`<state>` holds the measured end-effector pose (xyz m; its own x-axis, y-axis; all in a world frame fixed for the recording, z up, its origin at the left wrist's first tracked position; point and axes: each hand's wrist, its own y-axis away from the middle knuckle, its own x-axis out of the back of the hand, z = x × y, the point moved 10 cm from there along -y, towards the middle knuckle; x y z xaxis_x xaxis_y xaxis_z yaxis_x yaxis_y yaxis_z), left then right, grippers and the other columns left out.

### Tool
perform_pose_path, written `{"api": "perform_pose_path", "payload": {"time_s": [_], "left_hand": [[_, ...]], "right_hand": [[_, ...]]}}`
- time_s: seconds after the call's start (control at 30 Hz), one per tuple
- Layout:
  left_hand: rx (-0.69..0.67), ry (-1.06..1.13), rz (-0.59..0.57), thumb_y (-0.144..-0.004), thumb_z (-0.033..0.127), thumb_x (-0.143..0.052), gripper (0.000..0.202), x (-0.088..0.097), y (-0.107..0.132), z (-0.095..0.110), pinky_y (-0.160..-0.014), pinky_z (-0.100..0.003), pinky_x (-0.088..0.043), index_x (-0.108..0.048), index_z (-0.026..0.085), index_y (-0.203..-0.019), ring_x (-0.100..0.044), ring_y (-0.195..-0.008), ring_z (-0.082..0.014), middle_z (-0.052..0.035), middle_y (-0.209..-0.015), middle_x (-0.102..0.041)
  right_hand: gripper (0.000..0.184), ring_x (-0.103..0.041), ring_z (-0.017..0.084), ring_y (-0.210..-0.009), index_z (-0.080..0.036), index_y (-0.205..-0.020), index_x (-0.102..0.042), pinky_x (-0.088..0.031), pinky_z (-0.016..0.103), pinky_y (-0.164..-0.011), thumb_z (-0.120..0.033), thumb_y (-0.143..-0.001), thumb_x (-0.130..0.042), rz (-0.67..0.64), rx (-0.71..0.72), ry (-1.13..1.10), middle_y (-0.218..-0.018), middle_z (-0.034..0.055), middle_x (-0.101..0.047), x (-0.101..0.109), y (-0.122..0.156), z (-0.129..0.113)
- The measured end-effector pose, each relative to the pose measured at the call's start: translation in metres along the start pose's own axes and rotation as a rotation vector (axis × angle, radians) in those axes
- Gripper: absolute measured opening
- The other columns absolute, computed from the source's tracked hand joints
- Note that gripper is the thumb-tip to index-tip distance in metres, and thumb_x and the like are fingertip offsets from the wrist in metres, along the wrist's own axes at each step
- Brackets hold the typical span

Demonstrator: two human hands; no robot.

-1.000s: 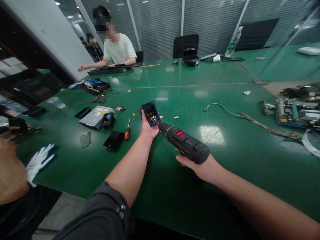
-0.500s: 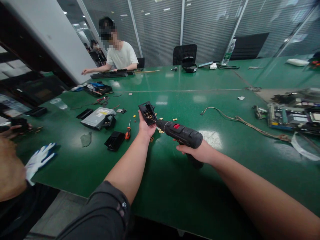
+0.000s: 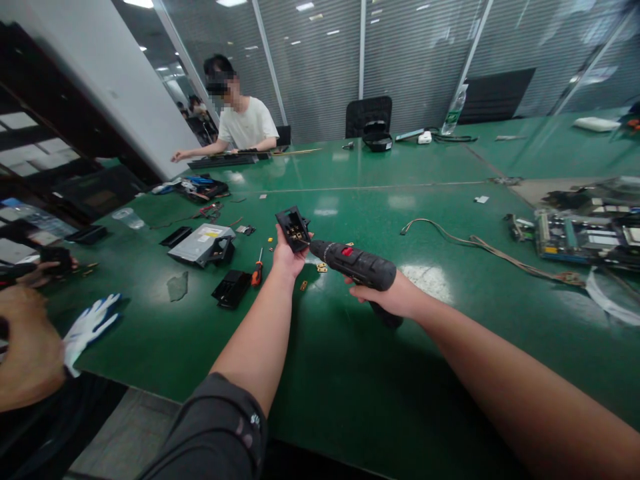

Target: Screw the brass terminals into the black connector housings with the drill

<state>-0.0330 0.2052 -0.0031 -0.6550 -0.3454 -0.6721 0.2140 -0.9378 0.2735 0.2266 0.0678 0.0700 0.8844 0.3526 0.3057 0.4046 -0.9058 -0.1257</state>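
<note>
My left hand (image 3: 290,257) grips a small black plastic housing (image 3: 290,223), tilted up with brass-coloured parts inside it. My right hand (image 3: 383,293) is wrapped round the handle of a black cordless drill (image 3: 363,265) with a red switch on top. The drill's front end points left at the lower right edge of the housing; whether the bit touches it I cannot make out. Several small brass plates (image 3: 321,267) lie on the table just below the drill's chuck. An orange-handled screwdriver (image 3: 257,272) and another black housing (image 3: 232,289) lie left of my left forearm.
On the green table (image 3: 350,373), a silver optical drive (image 3: 201,244) sits to the left, beyond a white glove (image 3: 93,327). A cable (image 3: 450,232) runs right toward circuit boards (image 3: 575,233). One person (image 3: 249,125) sits across; another person's arm (image 3: 33,340) is at left.
The view has tilted up slightly, so most things sit a little lower in it. Both hands keep their holds, and the drill's front end stays close to the housing.
</note>
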Motion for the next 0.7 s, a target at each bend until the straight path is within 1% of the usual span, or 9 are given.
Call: {"api": "perform_pose_path", "payload": {"time_s": [0.07, 0.13, 0.23, 0.27, 0.33, 0.43, 0.47, 0.57, 0.7], "left_hand": [[-0.008, 0.011, 0.020, -0.117, 0.080, -0.062, 0.071, 0.004, -0.002, 0.002, -0.069, -0.028, -0.066, -0.080, 0.015, -0.140, -0.084, -0.073, -0.0199, -0.0084, -0.094, -0.087], [-0.014, 0.022, 0.023, -0.118, 0.078, -0.063, 0.069, 0.006, -0.004, 0.003, -0.071, -0.028, -0.066, -0.080, 0.015, -0.140, -0.084, -0.073, -0.0194, -0.0078, -0.095, -0.087], [-0.009, 0.044, -0.009, -0.119, 0.076, -0.060, 0.066, 0.005, -0.005, 0.001, -0.070, -0.029, -0.066, -0.081, 0.016, -0.138, -0.083, -0.073, -0.0195, -0.0082, -0.099, -0.089], [0.002, 0.053, -0.024, -0.121, 0.076, -0.058, 0.066, 0.004, -0.005, -0.001, -0.070, -0.030, -0.066, -0.081, 0.016, -0.137, -0.083, -0.073, -0.0198, -0.0087, -0.100, -0.089], [0.027, 0.064, -0.044, -0.123, 0.073, -0.054, 0.064, 0.002, -0.005, -0.008, -0.069, -0.029, -0.066, -0.082, 0.017, -0.135, -0.082, -0.073, -0.0195, -0.0088, -0.100, -0.089], [0.053, 0.059, -0.068, -0.118, 0.075, -0.063, 0.063, -0.003, -0.003, -0.018, -0.068, -0.029, -0.065, -0.082, 0.019, -0.138, -0.082, -0.075, -0.0204, -0.0092, -0.102, -0.089], [0.060, 0.052, -0.062, -0.117, 0.077, -0.065, 0.064, -0.003, -0.002, -0.021, -0.067, -0.030, -0.065, -0.082, 0.018, -0.138, -0.082, -0.074, -0.0205, -0.0092, -0.101, -0.089], [0.066, 0.049, -0.055, -0.113, 0.080, -0.069, 0.069, -0.007, 0.000, -0.030, -0.070, -0.029, -0.065, -0.082, 0.017, -0.136, -0.081, -0.074, -0.0198, -0.0085, -0.097, -0.086], [0.078, 0.049, -0.049, -0.113, 0.081, -0.070, 0.068, -0.010, 0.003, -0.037, -0.073, -0.030, -0.065, -0.083, 0.018, -0.135, -0.081, -0.076, -0.0205, -0.0084, -0.096, -0.086]], "right_hand": [[0.026, -0.085, 0.028, -0.091, -0.022, -0.111, -0.088, -0.071, 0.044, -0.091, -0.026, -0.086, -0.092, 0.001, 0.002, 0.022, -0.098, 0.0050, -0.090, 0.000, -0.006, 0.002], [0.024, -0.086, 0.030, -0.093, -0.022, -0.107, -0.089, -0.071, 0.046, -0.094, -0.026, -0.084, -0.095, -0.003, 0.002, 0.033, -0.095, 0.0047, -0.091, 0.001, -0.011, 0.005], [0.028, -0.087, 0.031, -0.102, -0.021, -0.111, -0.089, -0.070, 0.047, -0.101, -0.029, -0.085, -0.096, -0.004, 0.009, 0.034, -0.109, 0.0070, -0.094, 0.003, -0.009, 0.007], [0.030, -0.087, 0.030, -0.102, -0.021, -0.114, -0.089, -0.070, 0.047, -0.100, -0.031, -0.086, -0.095, -0.011, 0.012, 0.032, -0.113, 0.0077, -0.094, 0.003, -0.007, 0.008], [0.030, -0.084, 0.027, -0.091, -0.021, -0.115, -0.088, -0.070, 0.045, -0.091, -0.036, -0.090, -0.091, -0.027, 0.005, 0.017, -0.115, 0.0087, -0.094, 0.002, 0.000, 0.008], [0.032, -0.081, 0.024, -0.081, -0.023, -0.118, -0.089, -0.070, 0.043, -0.082, -0.039, -0.090, -0.089, 0.009, -0.021, 0.001, -0.109, 0.0066, -0.094, 0.007, 0.012, 0.009], [0.034, -0.082, 0.026, -0.085, -0.024, -0.120, -0.089, -0.071, 0.044, -0.084, -0.040, -0.090, -0.090, 0.013, -0.021, 0.009, -0.110, 0.0065, -0.094, 0.008, 0.017, 0.008], [0.023, -0.086, 0.033, -0.098, -0.025, -0.106, -0.089, -0.073, 0.050, -0.089, -0.042, -0.091, -0.090, 0.045, -0.032, 0.047, -0.106, 0.0091, -0.092, 0.013, 0.031, 0.008], [0.020, -0.086, 0.038, -0.103, -0.028, -0.100, -0.086, -0.074, 0.054, -0.088, -0.043, -0.090, -0.092, 0.062, -0.072, 0.055, -0.104, 0.0099, -0.091, 0.015, 0.041, 0.011]]}}
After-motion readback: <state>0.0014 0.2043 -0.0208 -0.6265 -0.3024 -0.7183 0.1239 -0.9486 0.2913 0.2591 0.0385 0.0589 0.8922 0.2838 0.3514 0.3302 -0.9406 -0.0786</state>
